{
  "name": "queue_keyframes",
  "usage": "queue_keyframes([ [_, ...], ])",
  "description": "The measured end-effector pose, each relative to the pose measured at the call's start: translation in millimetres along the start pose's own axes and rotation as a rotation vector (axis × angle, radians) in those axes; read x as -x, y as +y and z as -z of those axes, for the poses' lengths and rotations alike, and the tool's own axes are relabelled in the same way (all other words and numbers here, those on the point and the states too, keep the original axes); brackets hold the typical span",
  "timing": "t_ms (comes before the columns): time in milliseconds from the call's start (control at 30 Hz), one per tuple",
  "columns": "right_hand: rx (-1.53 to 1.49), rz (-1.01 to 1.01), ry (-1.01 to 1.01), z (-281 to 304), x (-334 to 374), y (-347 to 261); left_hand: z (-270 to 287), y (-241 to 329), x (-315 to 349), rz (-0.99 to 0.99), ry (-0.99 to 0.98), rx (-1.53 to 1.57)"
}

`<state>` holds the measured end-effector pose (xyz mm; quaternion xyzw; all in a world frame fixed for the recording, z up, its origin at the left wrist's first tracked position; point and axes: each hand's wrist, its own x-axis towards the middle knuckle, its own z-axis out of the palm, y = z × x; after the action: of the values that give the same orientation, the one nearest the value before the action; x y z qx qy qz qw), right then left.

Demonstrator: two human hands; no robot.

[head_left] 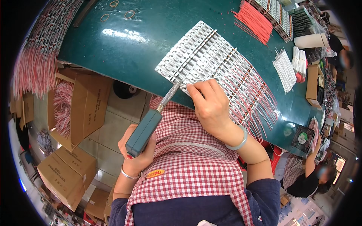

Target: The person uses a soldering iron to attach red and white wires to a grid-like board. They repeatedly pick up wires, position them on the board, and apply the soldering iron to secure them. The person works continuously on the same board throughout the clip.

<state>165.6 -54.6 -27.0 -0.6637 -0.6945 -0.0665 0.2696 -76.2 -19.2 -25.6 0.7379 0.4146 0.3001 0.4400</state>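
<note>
White modules point(198, 45) (green tool point(145, 130) at their edge) have bare tabletop point(109, 52) leftward.

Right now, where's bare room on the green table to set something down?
Widest: green table between left wire bundles and white strips, below rubber bands. Smaller: between strips and red wires. Crowded: far right, around white wires and cardboard box.

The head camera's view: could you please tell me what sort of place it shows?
Most likely an electronics assembly workshop: a green worktable bears rows of small white parts, with cut red wires and white wires lying nearby, and the left hand holds a green soldering-iron-like tool.
</note>
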Motion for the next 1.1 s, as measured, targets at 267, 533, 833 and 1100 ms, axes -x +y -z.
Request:
queue_keyframes([
  [267, 0.009, -0.005, -0.002, 1, 0, 0, 4, -12, 11, 0.016, 0.023, 0.040],
  [533, -0.007, -0.019, 0.013, 6, 0, 0, 1, -6, 8, 0.057, 0.045, 0.074],
  [833, 0.016, -0.103, 0.053, 40, -8, 45, 0, -11, 11, 0.071, 0.103, 0.055],
  [1100, 0.027, -0.001, -0.062, 32, -10, 50, 0, -15, 15, 0.043, 0.086, 0.104],
])
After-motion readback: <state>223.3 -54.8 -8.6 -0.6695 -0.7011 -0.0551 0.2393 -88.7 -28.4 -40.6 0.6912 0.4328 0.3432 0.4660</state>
